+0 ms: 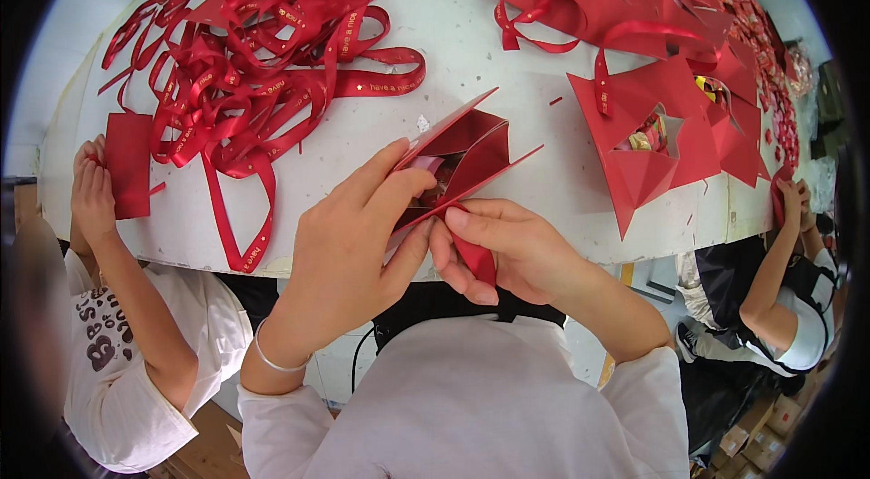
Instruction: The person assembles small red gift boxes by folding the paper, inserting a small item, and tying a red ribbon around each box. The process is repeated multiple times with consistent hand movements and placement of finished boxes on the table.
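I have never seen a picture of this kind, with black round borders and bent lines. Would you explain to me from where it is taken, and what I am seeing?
There is no machine here. A person wears a wide fisheye camera on the head, looking down; such a lens bends straight edges. The forearms coming from below are the wearer's own.

The left hand holds an open red paper box with small things inside, hard to identify. The right hand holds a red strip, apparently ribbon, near its lower edge.

On the white table lie a tangled ribbon pile at left and red packages at right. At both sides, other people's hands also hold red pieces.
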### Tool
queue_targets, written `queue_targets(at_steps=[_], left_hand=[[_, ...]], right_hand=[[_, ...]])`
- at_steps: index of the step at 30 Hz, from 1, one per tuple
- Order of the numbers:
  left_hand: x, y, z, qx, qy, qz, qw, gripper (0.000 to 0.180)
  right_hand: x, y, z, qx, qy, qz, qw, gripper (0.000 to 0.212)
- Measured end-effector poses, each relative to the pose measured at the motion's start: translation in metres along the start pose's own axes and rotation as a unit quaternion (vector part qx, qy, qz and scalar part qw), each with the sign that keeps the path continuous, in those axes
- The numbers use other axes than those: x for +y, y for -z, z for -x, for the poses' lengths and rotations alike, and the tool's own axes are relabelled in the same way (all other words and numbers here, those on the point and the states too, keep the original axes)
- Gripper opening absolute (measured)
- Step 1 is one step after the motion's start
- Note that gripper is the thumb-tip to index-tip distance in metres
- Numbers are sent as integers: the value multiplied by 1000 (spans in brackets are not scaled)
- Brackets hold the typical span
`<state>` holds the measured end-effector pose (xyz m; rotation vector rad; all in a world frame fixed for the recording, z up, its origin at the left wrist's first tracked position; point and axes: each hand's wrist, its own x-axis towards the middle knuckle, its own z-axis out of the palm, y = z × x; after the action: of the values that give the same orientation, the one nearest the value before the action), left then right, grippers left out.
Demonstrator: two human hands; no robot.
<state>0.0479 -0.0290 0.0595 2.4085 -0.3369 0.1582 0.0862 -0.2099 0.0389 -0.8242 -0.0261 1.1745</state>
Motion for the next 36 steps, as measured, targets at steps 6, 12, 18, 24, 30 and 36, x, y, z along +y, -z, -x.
queue_targets(at_steps=[6,12,18,24,30,36], left_hand=[[0,-3,0,15,-38,-45,998,14],[-5,-10,2,35,-46,-86,995,14],[-3,-9,2,29,-53,-95,994,14],[4,-14,8,47,-66,-90,993,13],[8,-11,12,32,-14,25,999,37],[4,-8,11,2,47,108,993,60]], right_hand=[[4,10,-2,-38,3,-28,999,41],[-8,-11,21,152,184,641,730,23],[-51,-16,20,172,381,734,535,12],[-62,-18,5,32,178,762,621,5],[-38,-8,4,159,204,574,777,14],[-61,-20,7,130,162,274,939,23]])
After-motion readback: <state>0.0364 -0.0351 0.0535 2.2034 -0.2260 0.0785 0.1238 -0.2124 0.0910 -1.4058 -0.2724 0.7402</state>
